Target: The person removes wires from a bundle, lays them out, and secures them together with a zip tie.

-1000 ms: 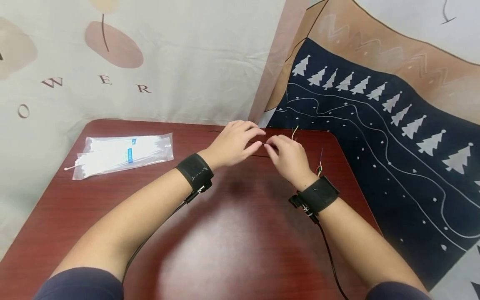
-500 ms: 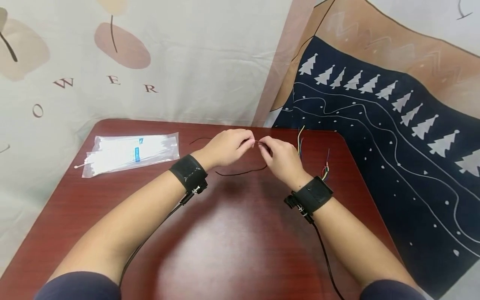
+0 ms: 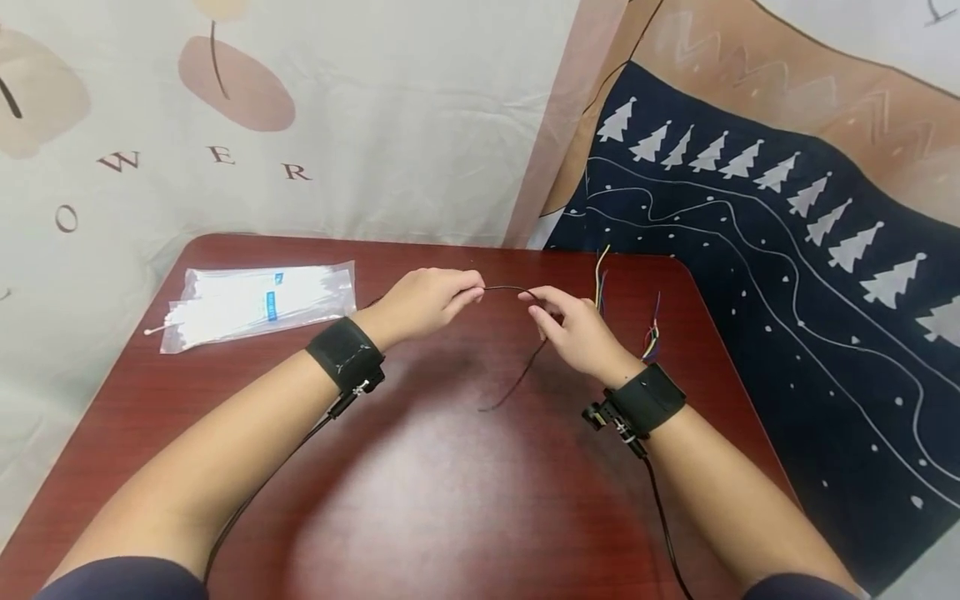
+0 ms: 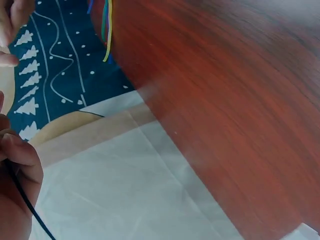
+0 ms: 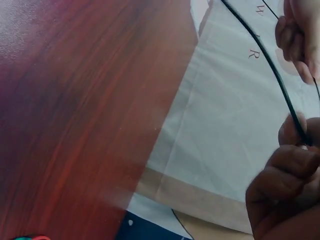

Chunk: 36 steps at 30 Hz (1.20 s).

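A thin black wire (image 3: 504,288) runs between the two hands above the far part of the table. My left hand (image 3: 423,304) pinches it between thumb and fingers; in the left wrist view the wire (image 4: 31,207) also passes back under that palm. The right hand (image 3: 581,329) grips the same wire a short way to the right, its fingers (image 5: 285,170) curled round it in the right wrist view. From there a loose tail of wire (image 3: 525,375) hangs down and to the left, over the tabletop.
On the left of the red-brown table (image 3: 420,500) lies a clear bag of white cable ties (image 3: 232,308), one tie poking out. Coloured wires (image 3: 600,279) stand behind the right hand, and another small bundle (image 3: 652,337) lies farther right. Printed cloths hang behind and at the right.
My left hand has moved left and slightly down, opening a wider gap with wire stretched across it. The wire's tail now hangs lower beneath the right hand.
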Tool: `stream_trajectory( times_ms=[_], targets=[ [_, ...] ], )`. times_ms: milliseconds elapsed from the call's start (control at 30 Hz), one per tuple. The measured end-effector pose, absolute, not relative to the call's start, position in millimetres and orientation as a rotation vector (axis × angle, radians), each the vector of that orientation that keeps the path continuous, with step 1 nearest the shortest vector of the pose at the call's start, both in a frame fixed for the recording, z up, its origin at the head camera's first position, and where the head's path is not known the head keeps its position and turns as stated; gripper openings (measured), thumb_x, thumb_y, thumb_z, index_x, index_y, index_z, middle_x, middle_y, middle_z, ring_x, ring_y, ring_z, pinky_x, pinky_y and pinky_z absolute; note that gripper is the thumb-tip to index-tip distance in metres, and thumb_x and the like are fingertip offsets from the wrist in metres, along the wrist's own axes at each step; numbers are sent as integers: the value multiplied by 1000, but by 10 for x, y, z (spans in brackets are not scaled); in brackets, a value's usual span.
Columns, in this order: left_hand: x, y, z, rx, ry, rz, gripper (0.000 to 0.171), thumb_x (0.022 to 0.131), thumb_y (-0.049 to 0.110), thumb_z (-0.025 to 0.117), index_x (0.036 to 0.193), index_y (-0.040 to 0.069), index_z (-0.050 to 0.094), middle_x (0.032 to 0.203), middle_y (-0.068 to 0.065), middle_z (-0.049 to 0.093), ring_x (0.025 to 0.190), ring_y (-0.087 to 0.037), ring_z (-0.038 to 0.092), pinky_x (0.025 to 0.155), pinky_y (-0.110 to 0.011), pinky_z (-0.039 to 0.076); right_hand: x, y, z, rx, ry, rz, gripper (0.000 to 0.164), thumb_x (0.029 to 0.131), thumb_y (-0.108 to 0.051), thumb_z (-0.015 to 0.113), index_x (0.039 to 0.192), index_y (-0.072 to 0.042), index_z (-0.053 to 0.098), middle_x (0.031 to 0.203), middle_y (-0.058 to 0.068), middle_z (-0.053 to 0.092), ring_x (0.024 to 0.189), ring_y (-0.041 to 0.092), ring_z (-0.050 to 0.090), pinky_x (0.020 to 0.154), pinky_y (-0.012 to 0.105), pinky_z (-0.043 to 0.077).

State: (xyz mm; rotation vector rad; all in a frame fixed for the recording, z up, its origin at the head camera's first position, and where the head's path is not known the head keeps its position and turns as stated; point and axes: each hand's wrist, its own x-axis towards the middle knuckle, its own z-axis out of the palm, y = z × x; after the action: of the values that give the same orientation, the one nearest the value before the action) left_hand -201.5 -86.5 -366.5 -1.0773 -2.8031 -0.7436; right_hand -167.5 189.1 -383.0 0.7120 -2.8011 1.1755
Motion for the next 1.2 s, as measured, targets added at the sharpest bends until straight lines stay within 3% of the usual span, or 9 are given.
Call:
stream_trajectory(
  times_ms=[133, 333, 500, 600, 733, 867, 967, 1100, 1200],
  targets=[
    [-1986, -984, -3725, -1031, -2823, -752, 16, 115, 26, 60, 113, 15, 72, 96, 2, 75, 88, -19, 70, 86, -44, 58, -1674, 1909, -3868, 721, -2873, 1248, 25, 115, -10, 58, 135, -5, 72, 84, 11, 70, 73, 19, 58, 68, 29, 50],
    [-1952, -1137, -3826, -1026, -2846, -731, 16, 115, 26, 60, 115, 14, 71, 96, 1, 76, 86, -20, 69, 87, -45, 59, -1679, 1957, -4015, 747, -2896, 1774, 20, 118, -7, 45, 125, 4, 60, 76, 7, 66, 72, 18, 73, 76, 35, 65],
    [-1931, -1347, -3929, -971, -2872, -740, 16, 116, 24, 59, 115, 14, 70, 97, 0, 77, 89, -22, 73, 87, -48, 59, -1652, 2047, -4066, 732, -2959, 1704, 26, 120, -17, 44, 123, 0, 64, 72, 3, 47, 58, 14, 46, 60, 28, 46],
    [-1912, -1506, -4018, -944, -2893, -754, 15, 117, 22, 56, 118, 13, 69, 102, -4, 79, 92, -24, 73, 87, -50, 59, -1628, 2122, -4117, 743, -3019, 1410, 29, 120, -20, 47, 121, -4, 71, 88, 9, 65, 75, 19, 58, 74, 35, 51],
    [-1827, -1678, -4186, -964, -2989, -751, 22, 118, 18, 50, 129, 11, 68, 121, -11, 80, 108, -27, 77, 97, -54, 61, -1573, 2199, -4228, 830, -3066, 1043, 30, 119, -14, 49, 130, -3, 74, 130, 15, 79, 120, 30, 74, 103, 52, 58],
    [-1737, -1830, -4354, -995, -3066, -704, 23, 117, 13, 50, 130, 9, 68, 123, -11, 78, 117, -29, 76, 105, -56, 60, -1594, 2341, -4447, 940, -3053, 872, 35, 118, -15, 49, 145, -6, 69, 138, 17, 77, 103, 23, 72, 95, 47, 57],
    [-1684, -1953, -4412, -1025, -3065, -666, 15, 114, 11, 57, 119, 9, 72, 110, -7, 78, 104, -25, 75, 99, -53, 61, -1672, 2516, -4716, 994, -3002, 903, 36, 119, -24, 50, 146, -12, 71, 138, 14, 77, 96, 16, 67, 89, 38, 53],
    [-1606, -2103, -4457, -1014, -3091, -688, 11, 112, 12, 62, 107, 11, 72, 96, -1, 76, 90, -18, 70, 90, -50, 61, -1748, 2674, -4994, 977, -2989, 963, 34, 118, -33, 54, 137, -17, 77, 134, 10, 80, 111, 16, 76, 91, 36, 59],
    [-1553, -2197, -4492, -964, -3143, -724, 14, 114, 12, 58, 111, 12, 72, 101, 0, 77, 94, -16, 70, 93, -50, 61, -1748, 2676, -5022, 924, -3057, 932, 31, 118, -33, 55, 134, -19, 78, 132, 8, 81, 117, 16, 77, 92, 36, 60]
  ],
)
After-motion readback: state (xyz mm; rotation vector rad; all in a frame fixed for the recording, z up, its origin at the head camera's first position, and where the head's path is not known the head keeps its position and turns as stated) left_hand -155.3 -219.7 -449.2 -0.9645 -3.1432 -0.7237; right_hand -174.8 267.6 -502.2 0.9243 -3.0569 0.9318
